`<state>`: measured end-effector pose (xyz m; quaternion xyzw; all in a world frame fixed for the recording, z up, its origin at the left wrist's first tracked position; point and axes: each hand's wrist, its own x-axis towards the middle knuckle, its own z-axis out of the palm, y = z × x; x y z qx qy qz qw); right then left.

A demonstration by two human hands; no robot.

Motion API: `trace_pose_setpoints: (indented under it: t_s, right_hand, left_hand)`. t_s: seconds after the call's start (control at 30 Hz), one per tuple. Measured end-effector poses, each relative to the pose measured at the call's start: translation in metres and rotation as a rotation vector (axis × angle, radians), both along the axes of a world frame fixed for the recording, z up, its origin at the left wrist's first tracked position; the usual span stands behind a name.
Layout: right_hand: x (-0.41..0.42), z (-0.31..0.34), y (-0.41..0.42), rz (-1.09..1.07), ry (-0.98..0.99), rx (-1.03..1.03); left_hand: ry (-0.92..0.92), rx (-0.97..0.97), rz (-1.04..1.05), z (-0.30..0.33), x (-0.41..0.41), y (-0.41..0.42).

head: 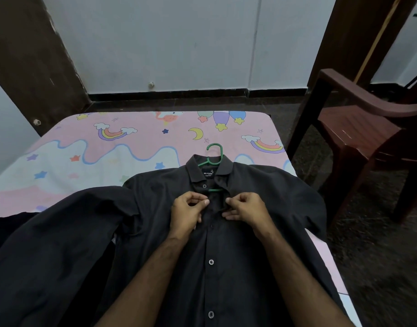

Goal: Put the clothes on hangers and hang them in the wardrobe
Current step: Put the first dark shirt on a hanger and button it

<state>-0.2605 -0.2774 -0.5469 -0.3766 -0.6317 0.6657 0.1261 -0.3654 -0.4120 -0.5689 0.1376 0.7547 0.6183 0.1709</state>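
Note:
A dark grey button-up shirt (pixel 261 232) lies face up on the bed, its sleeves spread to both sides. A green plastic hanger (pixel 214 153) sits inside it, with the hook sticking out past the collar and a green bar showing in the open neck. My left hand (pixel 188 214) pinches the left edge of the shirt front just below the collar. My right hand (pixel 246 208) pinches the right edge at the same height. The two hands are a few centimetres apart over the upper buttons. The lower buttons are fastened.
The bed (pixel 84 147) has a pink sheet printed with rainbows and stars. A dark red plastic chair (pixel 368 128) stands close to the bed's right side. A white wall and dark floor lie beyond. More dark cloth (pixel 4 227) lies at the left edge.

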Motion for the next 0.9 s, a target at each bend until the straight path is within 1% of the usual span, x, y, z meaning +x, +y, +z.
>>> trace_pose_setpoints:
  t_s: [0.13, 0.27, 0.37, 0.43, 0.57, 0.67, 0.73, 0.9]
  right_hand:
    - [-0.002, 0.0, -0.003, 0.078, -0.003, 0.103]
    - [-0.01, -0.003, -0.015, 0.101, 0.13, 0.017]
    - [-0.015, -0.009, -0.023, 0.072, 0.155, 0.005]
    - [-0.017, -0.016, -0.027, 0.024, 0.131, 0.057]
    - [-0.02, -0.032, -0.036, -0.052, 0.072, 0.258]
    - [-0.019, -0.039, -0.042, -0.102, 0.087, 0.337]
    - [-0.019, -0.043, -0.044, -0.118, 0.114, 0.343]
    - [-0.017, -0.047, -0.044, -0.118, 0.214, 0.274]
  left_hand:
    - [-0.005, 0.077, -0.004, -0.001, 0.005, -0.005]
    - [-0.025, 0.12, 0.008, -0.003, 0.006, -0.006]
    - [-0.014, 0.137, 0.012, -0.007, 0.006, -0.007]
    - [-0.008, 0.148, 0.01, -0.009, 0.005, -0.008]
    - [-0.008, 0.159, -0.01, -0.012, 0.004, -0.008]
    - [-0.013, 0.184, -0.016, -0.015, 0.004, -0.008]
    - [0.004, 0.194, -0.024, -0.016, 0.004, -0.008]
    - [0.044, 0.208, -0.011, -0.021, 0.005, -0.007]
